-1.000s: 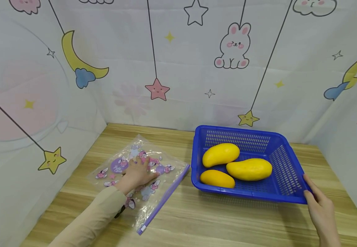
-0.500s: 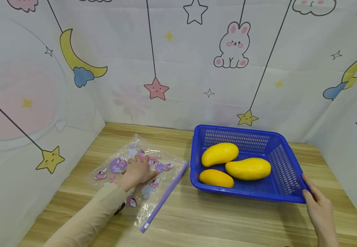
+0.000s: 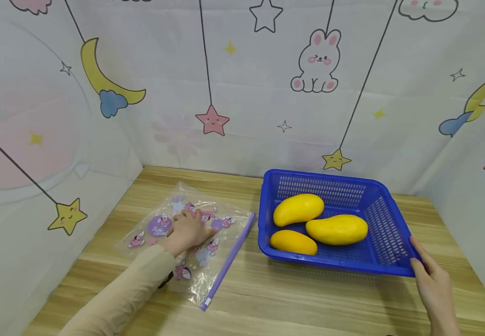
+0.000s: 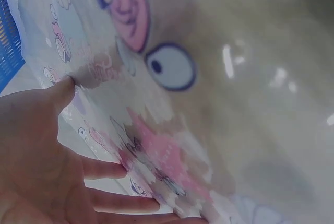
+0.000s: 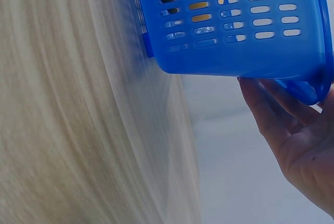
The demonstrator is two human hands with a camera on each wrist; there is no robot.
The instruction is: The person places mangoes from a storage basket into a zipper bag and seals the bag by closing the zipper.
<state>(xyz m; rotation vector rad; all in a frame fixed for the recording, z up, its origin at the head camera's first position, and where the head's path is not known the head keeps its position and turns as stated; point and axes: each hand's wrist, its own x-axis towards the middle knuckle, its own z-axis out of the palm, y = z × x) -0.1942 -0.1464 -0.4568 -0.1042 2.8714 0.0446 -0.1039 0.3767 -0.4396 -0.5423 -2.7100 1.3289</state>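
1. We see a light wood-grain tabletop (image 3: 309, 308), its far edge meeting a white back curtain (image 3: 251, 144) printed with a rabbit, stars and clouds; similar cloth borders the left and right edges.
2. On the left half of the tabletop we find a clear plastic zip bag (image 3: 225, 233) with pink-and-purple cartoon print, lying askew, its purple closure strip (image 3: 230, 261) facing the right side.
3. Our left hand (image 3: 186, 232) rests on the bag, fingers straight and spread wide; the left wrist view shows the fingertips touching the printed film.
4. A beige sleeve (image 3: 121, 294) reaches in over the tabletop's near left part, with a black band (image 3: 167, 281) at the wrist.
5. Toward the far edge, right of centre, we have a blue rectangular plastic basket (image 3: 339, 267) with slotted walls. It holds three smooth yellow mangoes: one by its far left corner (image 3: 298, 210), one at its near left corner (image 3: 294, 242), one in the middle (image 3: 336, 229).
6. Our right hand (image 3: 433, 277) grips the basket's rim at its near right corner, thumb above and fingers along the outside.
7. The strip's far end lies just beside the basket's left wall; nearer us, wood grain shows in a widening wedge between them. More wood shows between the basket and the tabletop's right edge.
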